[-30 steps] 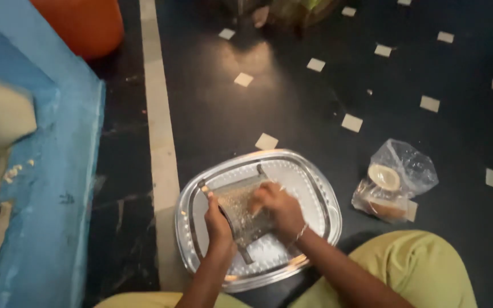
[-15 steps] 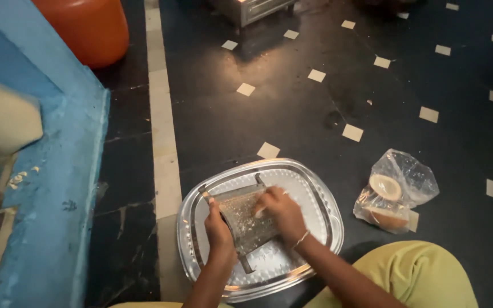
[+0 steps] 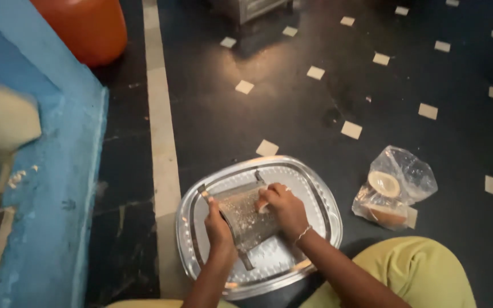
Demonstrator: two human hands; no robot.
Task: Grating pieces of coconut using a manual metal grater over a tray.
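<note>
A curved metal grater [image 3: 246,218] stands tilted on a large steel tray [image 3: 320,197] that lies on the dark floor. My left hand [image 3: 218,229] grips the grater's left edge and steadies it. My right hand [image 3: 283,208] presses a small pale piece of food against the grater's face; most of the piece is hidden under my fingers. A thin bracelet circles my right wrist.
A clear plastic bag [image 3: 397,185] with round brown and pale pieces lies right of the tray. My yellow-clad knee [image 3: 412,271] is at the bottom right. A blue ledge [image 3: 47,171] runs along the left, an orange container [image 3: 84,25] behind it.
My view has shifted slightly, so the tray sits lower and more to the right in view. My right hand has slid a little up the grater's face. The left hand keeps its hold.
</note>
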